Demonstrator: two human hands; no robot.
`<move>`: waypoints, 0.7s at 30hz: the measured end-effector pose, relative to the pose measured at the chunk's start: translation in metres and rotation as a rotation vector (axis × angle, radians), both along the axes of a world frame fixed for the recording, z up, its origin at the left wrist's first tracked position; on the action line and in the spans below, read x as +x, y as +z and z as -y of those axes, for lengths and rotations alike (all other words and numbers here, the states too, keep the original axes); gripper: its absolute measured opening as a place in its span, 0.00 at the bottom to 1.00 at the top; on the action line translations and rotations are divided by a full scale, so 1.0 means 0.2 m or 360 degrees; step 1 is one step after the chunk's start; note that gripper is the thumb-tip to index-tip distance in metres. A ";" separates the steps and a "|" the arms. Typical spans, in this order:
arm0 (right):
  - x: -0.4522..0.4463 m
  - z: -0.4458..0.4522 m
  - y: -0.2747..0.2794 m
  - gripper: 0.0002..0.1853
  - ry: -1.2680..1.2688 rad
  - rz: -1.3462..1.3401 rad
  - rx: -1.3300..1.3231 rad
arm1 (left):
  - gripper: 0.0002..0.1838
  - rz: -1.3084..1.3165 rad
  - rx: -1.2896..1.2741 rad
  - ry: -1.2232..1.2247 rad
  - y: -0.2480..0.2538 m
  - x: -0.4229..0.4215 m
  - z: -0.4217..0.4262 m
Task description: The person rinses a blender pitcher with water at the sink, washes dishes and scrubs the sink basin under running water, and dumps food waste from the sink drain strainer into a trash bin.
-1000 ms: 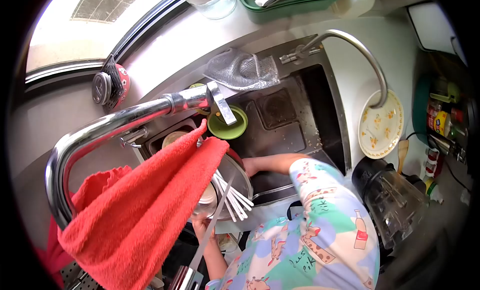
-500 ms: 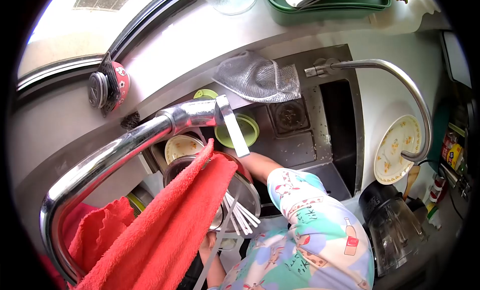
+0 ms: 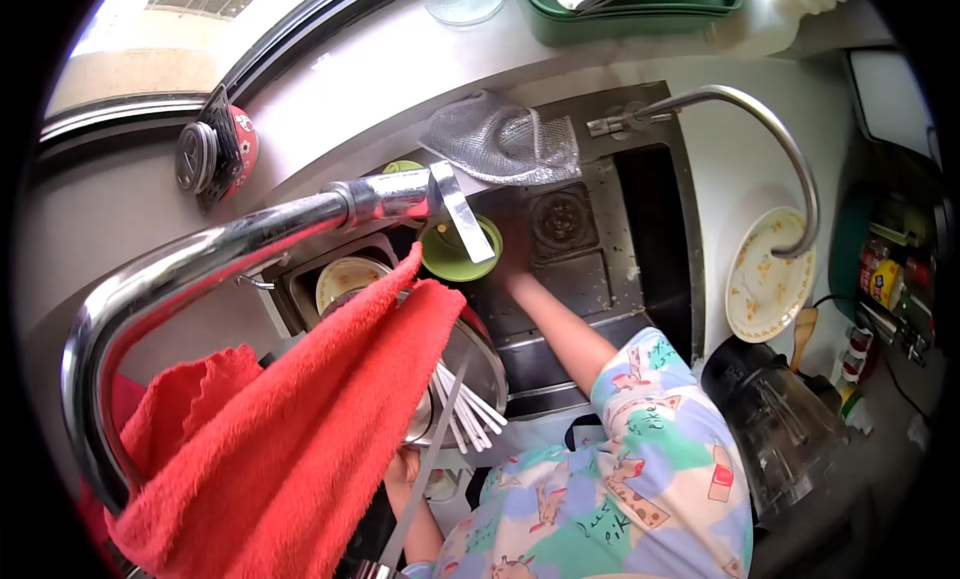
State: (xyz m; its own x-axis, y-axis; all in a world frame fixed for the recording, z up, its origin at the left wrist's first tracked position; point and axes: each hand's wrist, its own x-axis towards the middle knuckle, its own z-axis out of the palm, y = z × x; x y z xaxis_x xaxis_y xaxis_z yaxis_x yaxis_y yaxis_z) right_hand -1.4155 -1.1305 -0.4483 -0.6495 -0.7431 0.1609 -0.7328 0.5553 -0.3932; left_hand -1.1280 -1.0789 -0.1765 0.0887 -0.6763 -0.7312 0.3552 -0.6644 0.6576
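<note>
My right hand (image 3: 515, 257) is reaching into the sink (image 3: 575, 324), just right of a green bowl (image 3: 460, 241). Motion blur smears its fingers, so I cannot make out what they hold, if anything. Low in the view, my left hand (image 3: 402, 467) is beside the lower edge of a round metal pot (image 3: 488, 364). A hanging red towel (image 3: 310, 439) and the pot hide most of its fingers. Several white sticks (image 3: 468, 409) lie across the pot's right side. A patterned plate (image 3: 345, 279) sits behind the pot, partly covered.
A thick chrome bar (image 3: 210, 249) crosses close in front, carrying the towel. Grey mesh cloth (image 3: 500, 139) lies along the sink's back edge. To the right are a curved faucet (image 3: 790, 169), a flowered plate (image 3: 770, 274) and a clear jug (image 3: 785, 429). Green trays (image 3: 620, 19) stand at the back.
My right hand has come out from behind the pot and moved right, over the sink beside the green bowl. My left hand stays near the pot's edge. The view has shifted slightly.
</note>
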 end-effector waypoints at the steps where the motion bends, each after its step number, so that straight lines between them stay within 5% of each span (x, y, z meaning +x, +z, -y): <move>1: -0.05 -0.03 0.01 0.23 -0.0113 -0.0019 0.0064 | 0.30 -0.0035 -0.0080 -0.0113 -0.02 0.01 0.00; 4: -0.03 -0.02 0.02 0.28 -0.0096 0.1054 0.0094 | 0.28 0.0008 -0.0138 -0.0352 -0.08 0.14 0.00; 5: 0.13 -0.05 0.06 0.26 0.0275 0.0543 -0.0246 | 0.27 0.0036 -0.0158 -0.0419 -0.09 0.14 0.00; 7: 0.21 0.00 0.24 0.28 0.0678 0.1783 -0.0406 | 0.22 0.0134 -0.0244 -0.0517 -0.12 0.20 -0.01; 8: 0.21 -0.04 0.33 0.28 0.0911 0.1820 -0.0113 | 0.23 0.0107 -0.0239 -0.0436 -0.17 0.25 -0.02; 9: 0.23 -0.08 0.35 0.27 0.1039 0.1696 -0.0244 | 0.23 0.0082 -0.0226 -0.0357 -0.20 0.30 -0.02; 11: 0.28 -0.17 0.21 0.26 0.1263 0.1421 -0.0479 | 0.22 0.0102 -0.0202 -0.0312 -0.13 0.13 0.01; 12: 0.28 -0.23 -0.01 0.27 0.1277 0.1175 -0.0243 | 0.22 0.0118 -0.0173 -0.0296 -0.10 0.08 0.01; 15: -0.05 -0.36 -0.05 0.29 0.0444 0.0270 -0.0031 | 0.29 -0.0005 0.0024 -0.0162 -0.16 0.20 0.03; 18: -0.13 -0.34 0.16 0.29 0.0629 0.0848 0.0289 | 0.27 -0.0122 -0.0026 -0.0238 -0.14 0.15 0.04; 21: 0.20 -0.42 0.08 0.30 0.1635 0.0723 -0.0006 | 0.26 -0.0107 -0.0114 -0.0267 -0.13 0.12 0.03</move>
State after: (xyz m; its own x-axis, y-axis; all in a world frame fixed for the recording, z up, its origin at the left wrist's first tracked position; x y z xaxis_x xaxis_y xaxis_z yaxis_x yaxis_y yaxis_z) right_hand -1.3758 -1.0474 -0.4333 0.2719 -0.9599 0.0686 -0.6307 -0.2316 -0.7407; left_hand -1.1041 -1.0843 -0.2021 -0.0770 -0.7279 -0.6814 0.2879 -0.6705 0.6837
